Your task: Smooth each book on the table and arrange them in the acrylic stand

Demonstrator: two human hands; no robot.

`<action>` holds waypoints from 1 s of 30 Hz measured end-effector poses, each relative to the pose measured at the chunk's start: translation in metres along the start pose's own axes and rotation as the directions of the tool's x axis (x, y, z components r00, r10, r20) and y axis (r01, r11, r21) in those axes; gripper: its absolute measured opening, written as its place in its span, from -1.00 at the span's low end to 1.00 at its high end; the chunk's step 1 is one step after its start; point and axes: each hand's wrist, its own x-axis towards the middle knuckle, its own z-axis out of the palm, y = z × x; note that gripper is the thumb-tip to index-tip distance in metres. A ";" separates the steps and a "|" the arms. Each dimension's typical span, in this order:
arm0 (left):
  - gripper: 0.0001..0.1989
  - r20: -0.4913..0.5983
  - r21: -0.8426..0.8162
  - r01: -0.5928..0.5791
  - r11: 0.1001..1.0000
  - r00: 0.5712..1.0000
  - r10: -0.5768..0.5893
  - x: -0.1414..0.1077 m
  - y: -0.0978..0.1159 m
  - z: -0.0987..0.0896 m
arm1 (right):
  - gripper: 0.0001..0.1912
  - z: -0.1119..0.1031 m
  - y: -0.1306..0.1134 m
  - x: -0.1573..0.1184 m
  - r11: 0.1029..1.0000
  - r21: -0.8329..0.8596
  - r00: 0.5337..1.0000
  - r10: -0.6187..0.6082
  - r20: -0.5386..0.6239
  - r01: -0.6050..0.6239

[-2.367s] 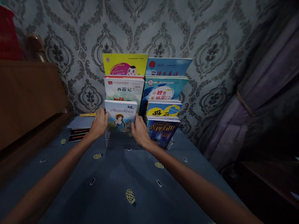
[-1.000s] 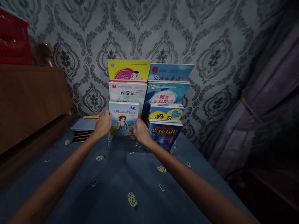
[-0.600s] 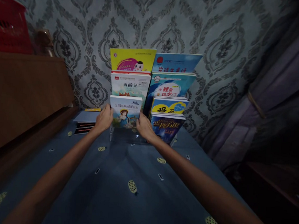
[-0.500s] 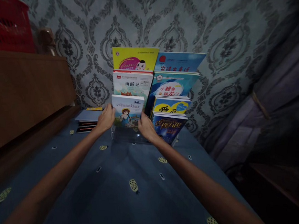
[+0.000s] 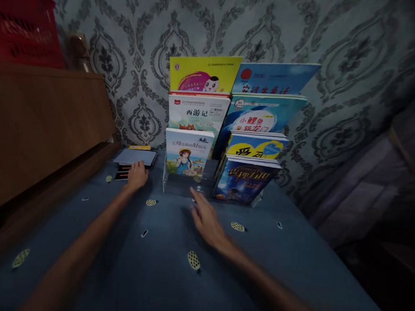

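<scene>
A clear stand (image 5: 179, 186) holds upright books in two columns. At the front left of it stands a white-topped book (image 5: 188, 156) with a girl on its cover; behind are a Journey-style green-and-white book (image 5: 196, 111) and a yellow book (image 5: 195, 73). The right column has a dark blue book (image 5: 244, 182) in front of several blue ones. My left hand (image 5: 138, 175) is at the front edge of a grey book (image 5: 133, 157) lying in a flat pile; its fingertips are hard to make out. My right hand (image 5: 205, 220) is open above the cloth in front of the stand, holding nothing.
Dark booklets (image 5: 123, 173) lie partly under the grey book. A brown wooden cabinet (image 5: 44, 128) with a red basket (image 5: 24, 21) on top stands at the left. Patterned wallpaper is behind, and a tied curtain (image 5: 356, 186) hangs at the right.
Both hands have let go of the front left book, which stands in the stand. My left hand has moved left to the flat pile; my right hand has dropped lower and opened. The view has shifted.
</scene>
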 end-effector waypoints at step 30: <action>-0.54 0.162 0.289 -0.332 0.898 0.941 0.296 0.008 -0.047 0.015 | -0.65 0.028 0.002 -0.032 0.994 0.063 0.988 -0.096 0.117 0.089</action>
